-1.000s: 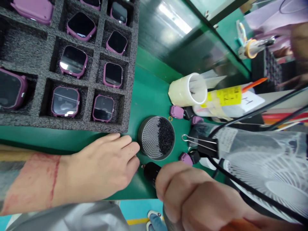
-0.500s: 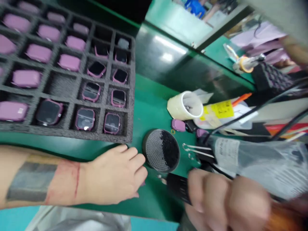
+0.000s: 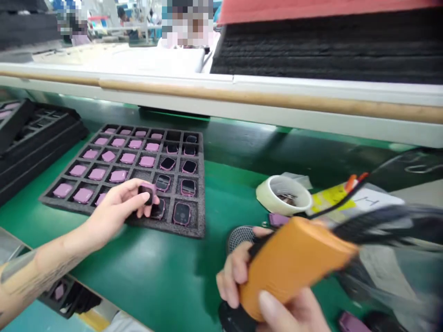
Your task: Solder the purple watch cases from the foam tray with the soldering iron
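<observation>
Pinched between the thumb and fingers of my left hand [image 3: 119, 203] is a pink watch case [image 3: 147, 192] with a dark face, held over the front part of the foam tray [image 3: 187, 230]. The tray's compartments hold pink watch cases, those on the left back side up and those on the right with dark screens up. My right hand [image 3: 273, 295] is wrapped around an orange and black power tool [image 3: 290, 263], slightly blurred. Behind that hand, a round black dish [image 3: 238, 235] is partly hidden.
A cream tape roll [image 3: 266, 193] holding small metal parts stands at the bench's back right. Cables and plastic bags [image 3: 404, 267] lie to the right. Stacked foam trays [image 3: 38, 138] are at left. A shelf edge [image 3: 242, 94] crosses above. People are beyond it.
The view has lifted and swung to show the whole tray and shelf. My left hand has moved from beside the dish to over the tray. The tool in my right hand is now fully in view.
</observation>
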A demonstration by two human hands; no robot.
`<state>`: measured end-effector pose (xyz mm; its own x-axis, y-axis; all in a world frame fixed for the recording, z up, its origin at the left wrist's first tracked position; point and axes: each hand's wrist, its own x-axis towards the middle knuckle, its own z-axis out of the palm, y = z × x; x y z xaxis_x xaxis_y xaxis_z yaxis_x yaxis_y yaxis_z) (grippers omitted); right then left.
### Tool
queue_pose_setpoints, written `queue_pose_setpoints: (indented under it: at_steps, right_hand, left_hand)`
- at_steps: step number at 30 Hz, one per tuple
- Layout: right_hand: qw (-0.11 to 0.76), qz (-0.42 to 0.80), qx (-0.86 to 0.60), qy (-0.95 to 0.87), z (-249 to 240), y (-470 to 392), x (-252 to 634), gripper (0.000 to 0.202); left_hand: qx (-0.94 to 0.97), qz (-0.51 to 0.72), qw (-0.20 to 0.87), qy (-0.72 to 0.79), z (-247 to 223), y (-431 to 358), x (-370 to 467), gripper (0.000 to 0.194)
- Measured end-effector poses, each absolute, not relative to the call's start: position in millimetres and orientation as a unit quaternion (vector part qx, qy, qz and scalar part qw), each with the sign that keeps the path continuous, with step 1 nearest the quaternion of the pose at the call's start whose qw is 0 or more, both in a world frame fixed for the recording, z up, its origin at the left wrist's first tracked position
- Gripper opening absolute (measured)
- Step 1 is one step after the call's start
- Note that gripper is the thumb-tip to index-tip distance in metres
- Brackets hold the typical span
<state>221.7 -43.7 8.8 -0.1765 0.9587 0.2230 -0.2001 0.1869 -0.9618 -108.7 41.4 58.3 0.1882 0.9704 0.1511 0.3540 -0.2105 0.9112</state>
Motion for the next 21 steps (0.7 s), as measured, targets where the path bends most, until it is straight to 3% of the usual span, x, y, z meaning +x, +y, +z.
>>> queue_pose_setpoints:
  at_steps: [3, 5, 13, 17, 21]
  right_hand:
    - [0.518, 0.539, -0.352, -0.563, -7.4, -44.7, 219.3, 0.053]
    - [0.531, 0.478, -0.389, -0.581, -15.3, -43.0, 222.7, 0.055]
    - [0.546, 0.225, -0.479, -0.649, 1.9, -18.7, 232.4, 0.034]
    - [0.543, 0.196, -0.479, -0.661, 7.9, -12.7, 228.6, 0.035]
    - [0.523, 0.213, -0.473, -0.677, 4.5, -16.9, 228.0, 0.040]
  left_hand:
    - [0.668, 0.390, 0.349, 0.529, 54.0, 67.9, -134.2, 0.042]
    - [0.677, 0.384, 0.309, 0.547, 50.2, 87.5, -147.1, 0.045]
    - [0.786, 0.237, 0.132, 0.556, 47.8, 136.9, -167.9, 0.039]
    - [0.789, 0.194, 0.050, 0.581, 57.0, 167.2, -170.2, 0.045]
    - [0.797, 0.134, 0.051, 0.587, 64.0, 202.5, -169.0, 0.044]
